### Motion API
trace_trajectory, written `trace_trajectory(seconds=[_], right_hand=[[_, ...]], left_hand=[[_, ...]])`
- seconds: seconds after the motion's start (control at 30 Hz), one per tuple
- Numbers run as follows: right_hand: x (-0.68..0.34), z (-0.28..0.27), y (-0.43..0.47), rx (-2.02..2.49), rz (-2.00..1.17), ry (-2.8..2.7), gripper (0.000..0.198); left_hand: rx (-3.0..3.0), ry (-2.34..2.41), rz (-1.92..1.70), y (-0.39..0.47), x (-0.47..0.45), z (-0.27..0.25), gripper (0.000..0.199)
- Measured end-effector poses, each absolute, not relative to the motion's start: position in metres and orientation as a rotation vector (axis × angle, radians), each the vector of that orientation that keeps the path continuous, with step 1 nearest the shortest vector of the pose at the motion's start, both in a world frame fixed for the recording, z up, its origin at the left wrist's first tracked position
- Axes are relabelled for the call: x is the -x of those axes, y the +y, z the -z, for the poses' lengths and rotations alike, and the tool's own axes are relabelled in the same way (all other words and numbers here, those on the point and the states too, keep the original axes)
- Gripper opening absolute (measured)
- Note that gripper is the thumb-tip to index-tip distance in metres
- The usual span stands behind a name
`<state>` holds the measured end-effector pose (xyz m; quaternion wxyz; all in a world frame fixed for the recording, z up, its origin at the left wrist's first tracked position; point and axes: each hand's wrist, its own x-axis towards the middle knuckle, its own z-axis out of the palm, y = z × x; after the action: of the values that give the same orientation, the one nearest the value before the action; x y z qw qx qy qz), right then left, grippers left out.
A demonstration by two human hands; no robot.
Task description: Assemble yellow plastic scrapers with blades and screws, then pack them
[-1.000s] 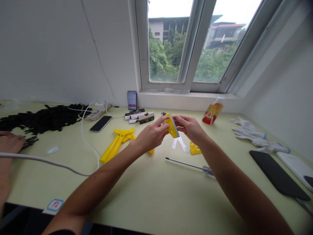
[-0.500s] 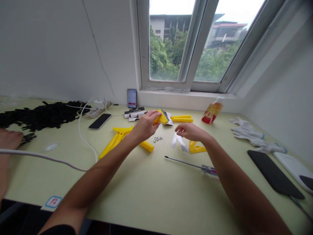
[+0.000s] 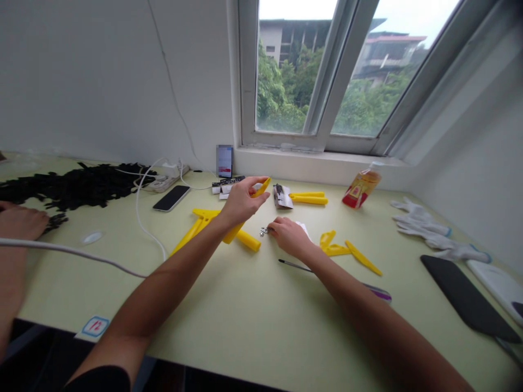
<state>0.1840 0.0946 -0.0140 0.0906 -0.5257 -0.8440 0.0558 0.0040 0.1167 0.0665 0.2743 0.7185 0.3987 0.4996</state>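
My left hand [image 3: 242, 200] is closed on a yellow plastic scraper part [image 3: 262, 188], raised above the table and seen nearly edge-on. My right hand [image 3: 288, 234] rests low at the small pile of silver screws [image 3: 263, 231], fingertips pinched together at its right side; whether a screw is between them is hidden. Under my left forearm lie yellow handle pieces [image 3: 249, 240]. White strips [image 3: 304, 228] show partly behind my right hand. A screwdriver [image 3: 294, 265] lies beneath my right forearm, its middle covered. Beside that arm are a yellow triangular piece [image 3: 333, 246] and a long yellow piece [image 3: 363, 258].
Toward the window are a paper packet [image 3: 283, 197], yellow handles [image 3: 308, 198] and a bottle [image 3: 362, 186]. White gloves [image 3: 425, 226] and a black pad [image 3: 466, 294] lie right. Leftward are a phone [image 3: 171, 198], a white cable [image 3: 137, 209], black strips [image 3: 98, 188] and another person's hand [image 3: 22, 220].
My right hand has moved left and down to the screws. My left hand has turned the yellow part from face-on to edge-on. The view has shifted slightly left.
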Motion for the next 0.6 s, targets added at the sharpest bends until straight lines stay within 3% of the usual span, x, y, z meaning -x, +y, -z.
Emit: trace_trajectory(seconds=[0.1, 0.6], right_hand=[[-0.1856, 0.0161, 0.0971, 1.572, -0.166, -2.497, 0.028], [-0.1880, 0.0154, 0.1005, 1.575, -0.226, -2.456, 0.026]], left_hand=[[-1.807, 1.041, -1.263, 0.1159, -0.0040, -0.0667, 0.049], [-1.657, 0.918, -1.174, 0.1104, -0.0080, -0.0713, 0.034]])
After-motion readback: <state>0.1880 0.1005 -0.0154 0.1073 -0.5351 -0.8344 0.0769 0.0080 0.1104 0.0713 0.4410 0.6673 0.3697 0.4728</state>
